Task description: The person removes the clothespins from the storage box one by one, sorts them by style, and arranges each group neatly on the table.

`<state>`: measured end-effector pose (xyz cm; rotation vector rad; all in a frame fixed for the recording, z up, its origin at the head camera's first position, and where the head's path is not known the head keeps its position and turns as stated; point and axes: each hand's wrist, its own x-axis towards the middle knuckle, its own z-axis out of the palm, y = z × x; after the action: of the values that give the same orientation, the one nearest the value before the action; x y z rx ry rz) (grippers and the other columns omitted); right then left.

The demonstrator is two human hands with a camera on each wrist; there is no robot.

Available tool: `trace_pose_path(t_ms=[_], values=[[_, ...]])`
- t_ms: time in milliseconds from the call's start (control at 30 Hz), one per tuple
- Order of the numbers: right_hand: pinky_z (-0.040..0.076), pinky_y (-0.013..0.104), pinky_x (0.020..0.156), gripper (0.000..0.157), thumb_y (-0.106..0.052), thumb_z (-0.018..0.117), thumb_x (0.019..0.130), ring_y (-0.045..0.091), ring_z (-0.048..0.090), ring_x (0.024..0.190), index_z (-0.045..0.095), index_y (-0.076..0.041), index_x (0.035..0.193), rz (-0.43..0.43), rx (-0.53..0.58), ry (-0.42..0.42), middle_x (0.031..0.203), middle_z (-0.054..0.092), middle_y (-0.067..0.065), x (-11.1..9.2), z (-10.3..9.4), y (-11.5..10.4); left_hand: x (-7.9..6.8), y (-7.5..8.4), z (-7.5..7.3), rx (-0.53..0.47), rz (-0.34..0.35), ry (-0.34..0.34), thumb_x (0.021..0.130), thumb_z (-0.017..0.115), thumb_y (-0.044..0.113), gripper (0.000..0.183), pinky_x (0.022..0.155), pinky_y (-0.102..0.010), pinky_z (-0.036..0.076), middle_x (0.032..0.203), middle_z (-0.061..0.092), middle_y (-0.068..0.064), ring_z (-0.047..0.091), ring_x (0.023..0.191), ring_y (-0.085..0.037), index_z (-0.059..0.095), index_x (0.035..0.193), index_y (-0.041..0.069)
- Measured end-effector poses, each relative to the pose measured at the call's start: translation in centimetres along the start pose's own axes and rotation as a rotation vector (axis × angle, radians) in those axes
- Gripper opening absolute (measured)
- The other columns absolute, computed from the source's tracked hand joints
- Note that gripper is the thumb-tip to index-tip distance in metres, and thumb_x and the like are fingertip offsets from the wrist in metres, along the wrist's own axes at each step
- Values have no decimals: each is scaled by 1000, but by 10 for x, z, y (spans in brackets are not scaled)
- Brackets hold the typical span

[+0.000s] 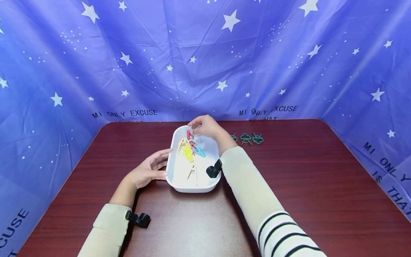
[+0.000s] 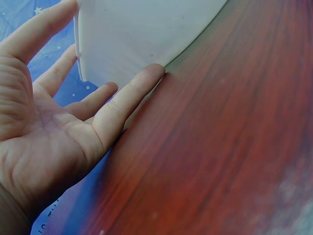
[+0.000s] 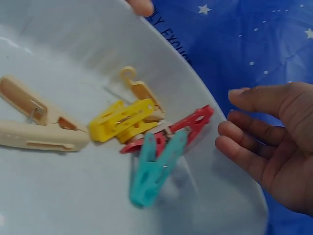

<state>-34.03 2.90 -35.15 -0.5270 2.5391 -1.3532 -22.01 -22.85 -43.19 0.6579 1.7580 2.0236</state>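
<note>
A white plastic tub (image 1: 193, 190) stands on the table with several clothespins in it. My left hand (image 1: 149, 169) touches the tub's left side with extended fingers; in the left wrist view one fingertip (image 2: 155, 71) lies low on its wall. My right hand (image 1: 207, 127) is at the far rim, its fingers loosely bent, with nothing in them in the right wrist view. Near it inside the tub lie a red clothespin (image 3: 198, 120), a turquoise clothespin (image 3: 159, 169) and a yellow clothespin (image 3: 122, 120). A large cream clothespin (image 3: 41, 134) lies apart, toward the near end.
Several dark green clips (image 1: 245, 138) sit in a row on the brown table (image 1: 305, 185), right of the tub and partly behind the right forearm. A blue star-printed curtain (image 1: 192, 71) hangs around the table. Black wrist cameras (image 1: 140, 219) are strapped to both sleeves.
</note>
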Motion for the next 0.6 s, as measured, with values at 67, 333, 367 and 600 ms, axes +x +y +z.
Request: trace_pose_path(t_ms=[67,333,367,600], values=[[54,28,80,27,0,70,85,21,66,93,72,-5,111,6,-42,15,106,70,11,2,4,3,0,-1,0,5,3,-2,83,69,-8,80,91,-35,52,151,24,-30,45,127,-34,29,151,2],[53,30,83,34,-4,72,85,19,65,96,71,-11,118,52,-99,49,104,71,6,6,19,16,-1,-1,-1,-10,-4,-6,84,69,-9,79,87,-34,54,151,25,-28,47,125,-30,28,151,2],[54,30,81,35,-4,72,85,19,65,95,70,-11,120,58,-83,44,105,71,6,6,19,17,0,-1,-1,-8,-3,-6,84,69,-9,79,87,-34,54,151,25,-28,47,125,-30,28,151,2],[54,24,70,40,-5,74,83,14,66,81,70,-14,122,33,-82,20,97,72,6,8,22,23,0,0,-1,3,0,0,82,70,-7,81,89,-34,53,151,27,-27,47,125,-32,29,151,2]])
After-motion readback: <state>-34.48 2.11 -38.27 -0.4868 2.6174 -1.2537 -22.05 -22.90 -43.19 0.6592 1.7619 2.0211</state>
